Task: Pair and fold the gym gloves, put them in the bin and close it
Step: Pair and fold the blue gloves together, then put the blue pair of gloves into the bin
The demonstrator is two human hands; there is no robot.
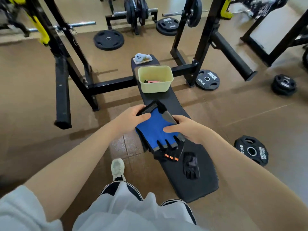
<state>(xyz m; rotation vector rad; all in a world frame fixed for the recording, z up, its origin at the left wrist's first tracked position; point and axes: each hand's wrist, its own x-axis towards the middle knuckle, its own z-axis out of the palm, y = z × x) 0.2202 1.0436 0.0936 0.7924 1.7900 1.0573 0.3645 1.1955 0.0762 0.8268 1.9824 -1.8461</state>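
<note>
Head view, looking down: nearest on the long black padded desk (pixel 196 184) lies a single black fingerless gym glove (pixel 191 165), limp and crumpled, apart from both hands. Just beyond it, a blue-backed fingerless gym glove with grey trim and small orange tabs (pixel 156 130) is held over the desk edge, and dark layers showing beneath it suggest its partner is stacked under it, though I cannot be sure. The left hand (pixel 131 117) pinches the black wrist-strap end between thumb and fingers; the right hand (pixel 185 129) clamps the far side edge, thumb pressed flat on the blue fabric.

These should handle light, soft and floppy, with no stiffness except at the strap; the finger stubs droop freely. Holding at strap and side edge looks sound, since the layers may slide apart if gripped only at one corner.

Farther along stands the pale yellow open plastic bin (pixel 155 88), something pink and black already inside. Beyond it sits a small white tray (pixel 149 60).
</note>
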